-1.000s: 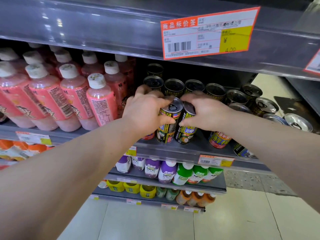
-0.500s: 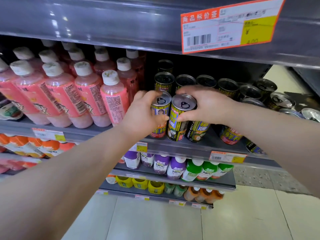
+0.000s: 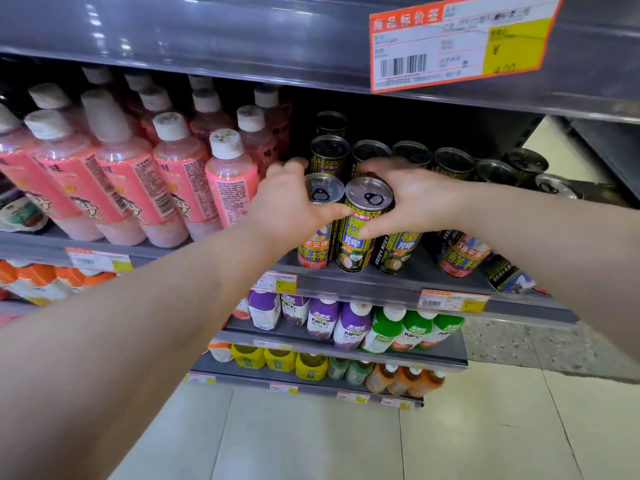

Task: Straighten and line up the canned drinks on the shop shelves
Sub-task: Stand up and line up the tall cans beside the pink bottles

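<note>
Squaring front pair | left hand [image 3: 291,206] grips red can [image 3: 320,199], right hand [image 3: 419,199] grips green can [image 3: 369,202] | shelf [image 3: 363,289] front edge | next: likely set both flush, labels forward

head-worn view, facing forward and slightly down, close to the drinks shelf [image 3: 363,285], wide-angle

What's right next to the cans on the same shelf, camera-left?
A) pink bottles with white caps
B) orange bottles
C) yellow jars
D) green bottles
A: the pink bottles with white caps stand directly beside the cans on the same shelf.
</note>
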`<action>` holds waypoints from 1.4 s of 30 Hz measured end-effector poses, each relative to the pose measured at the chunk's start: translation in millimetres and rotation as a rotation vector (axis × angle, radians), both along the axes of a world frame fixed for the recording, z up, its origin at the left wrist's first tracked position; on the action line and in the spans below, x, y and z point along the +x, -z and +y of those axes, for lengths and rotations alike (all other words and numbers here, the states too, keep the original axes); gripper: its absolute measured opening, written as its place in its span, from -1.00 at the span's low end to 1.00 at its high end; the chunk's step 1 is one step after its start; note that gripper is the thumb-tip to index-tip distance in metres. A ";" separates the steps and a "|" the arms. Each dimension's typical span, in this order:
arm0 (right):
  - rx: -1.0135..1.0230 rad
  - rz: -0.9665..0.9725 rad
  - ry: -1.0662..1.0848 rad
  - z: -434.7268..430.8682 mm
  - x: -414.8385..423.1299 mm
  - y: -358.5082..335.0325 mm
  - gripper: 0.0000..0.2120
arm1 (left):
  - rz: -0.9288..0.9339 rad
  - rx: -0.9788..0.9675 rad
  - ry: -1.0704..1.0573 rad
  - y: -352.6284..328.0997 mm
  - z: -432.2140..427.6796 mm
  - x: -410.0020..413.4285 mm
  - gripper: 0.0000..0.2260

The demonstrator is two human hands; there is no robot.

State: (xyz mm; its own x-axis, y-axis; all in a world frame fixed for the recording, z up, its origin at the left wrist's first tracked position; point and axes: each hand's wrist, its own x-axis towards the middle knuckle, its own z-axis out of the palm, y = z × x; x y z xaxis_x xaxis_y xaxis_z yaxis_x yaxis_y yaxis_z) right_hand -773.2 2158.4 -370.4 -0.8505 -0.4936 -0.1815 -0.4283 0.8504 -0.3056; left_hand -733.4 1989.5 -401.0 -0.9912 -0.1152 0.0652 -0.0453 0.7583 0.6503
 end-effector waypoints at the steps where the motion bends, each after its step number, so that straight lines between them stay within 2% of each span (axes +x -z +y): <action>1: 0.007 0.036 0.019 0.0 0.6 0.2 -0.25 | 0.001 -0.003 0.018 0.1 0.2 0.4 -0.33; 3: -0.010 0.046 0.018 -0.4 0.9 0.9 -0.38 | -0.004 0.026 0.085 0.2 -0.7 0.8 -0.43; 5: -0.028 -0.006 0.009 0.1 -0.2 0.0 -0.43 | -0.026 0.063 0.128 -1.4 -0.4 2.6 -0.44; 10: -0.048 -0.035 -0.003 0.7 0.0 -1.9 -0.42 | 0.034 0.032 0.037 -4.8 4.0 4.2 -0.37; 14: -0.070 -0.054 0.002 1.1 -1.3 0.2 -0.37 | 0.020 0.139 0.125 -8.3 3.0 3.3 -0.42; 18: -0.068 -0.064 -0.007 1.0 -0.5 -0.4 -0.39 | 0.043 0.038 0.035 -7.5 3.5 3.1 -0.35; 23: -0.059 -0.066 -0.005 1.4 -1.2 -0.4 -0.37 | 0.026 0.085 0.145 -8.6 2.0 -0.7 -0.44; 27: -0.111 -0.088 -0.030 2.9 1.0 -1.6 -0.41 | 0.040 -0.003 0.152 -3.3 -0.4 0.0 -0.45; 31: -0.165 -0.133 -0.047 5.9 2.6 -1.4 -0.37 | 0.040 -0.001 0.206 -0.6 -3.2 1.9 -0.51; 34: -0.162 -0.093 -0.037 5.8 4.9 -0.7 -0.32 | 0.039 -0.079 0.201 1.5 -1.3 5.4 -0.48; 38: 0.034 0.047 -0.042 14.6 5.4 -5.6 -0.09 | 0.091 -0.390 0.207 -0.8 13.2 11.3 -0.31; 42: 0.147 0.087 0.049 41.2 5.6 -8.5 -0.21 | 0.093 -0.478 0.276 -3.3 25.0 4.8 -0.42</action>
